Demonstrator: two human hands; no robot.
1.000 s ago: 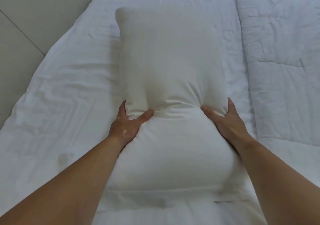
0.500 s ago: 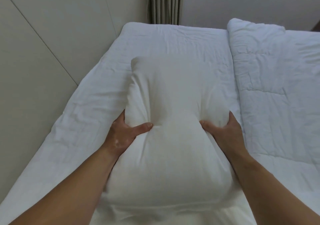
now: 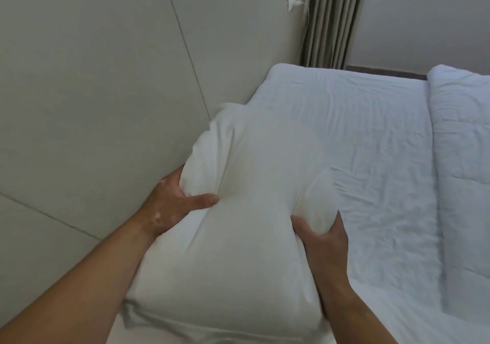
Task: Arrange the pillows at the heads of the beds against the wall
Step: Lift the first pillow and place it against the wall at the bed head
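A plump white pillow (image 3: 249,211) is held up in front of me, over the left side of the bed, its far end close to the grey wall. My left hand (image 3: 172,203) grips its left side, thumb pressed into the fabric. On the pillow's right side my right hand (image 3: 322,240) pinches it. The bed (image 3: 358,131) with its wrinkled white sheet stretches away on the right.
A grey panelled wall (image 3: 106,78) runs along the left. A folded white duvet (image 3: 466,158) lies at the right edge. Striped curtains (image 3: 331,17) hang at the far corner beside a red sign and a plugged-in charger (image 3: 293,3).
The pillow has been lifted off the sheet and carried left toward the wall. My view has swung up and left, showing more of the wall and the curtains.
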